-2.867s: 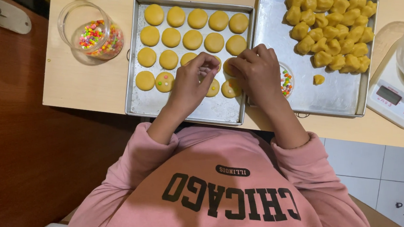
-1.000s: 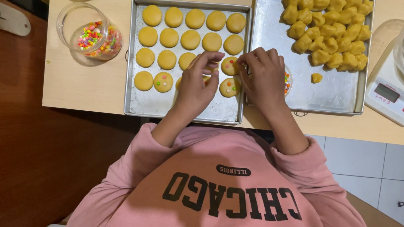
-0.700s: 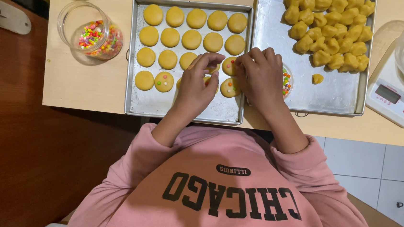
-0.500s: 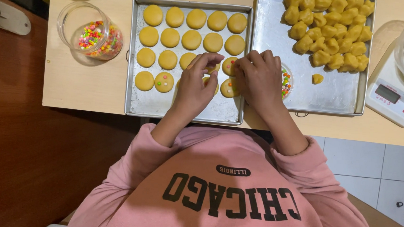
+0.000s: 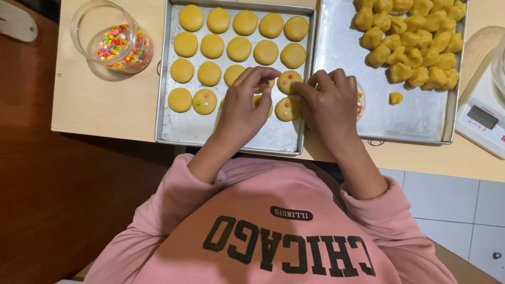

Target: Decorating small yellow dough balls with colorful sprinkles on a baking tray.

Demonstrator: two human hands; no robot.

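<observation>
Wooden counter (image 5: 116,113): both hands pinching over sprinkled cookie (image 5: 289,81), grip contents unclear.

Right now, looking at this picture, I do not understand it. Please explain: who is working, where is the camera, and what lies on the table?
The camera sits on a person's head and looks down. You see two bare hands, no machine. The left hand and right hand touch flat round yellow dough discs on a rectangular metal baking tray; some discs carry coloured sprinkles. A second metal tray holds rough yellow dough lumps. A clear glass jar of coloured sprinkles and a white kitchen scale stand beside them.
</observation>
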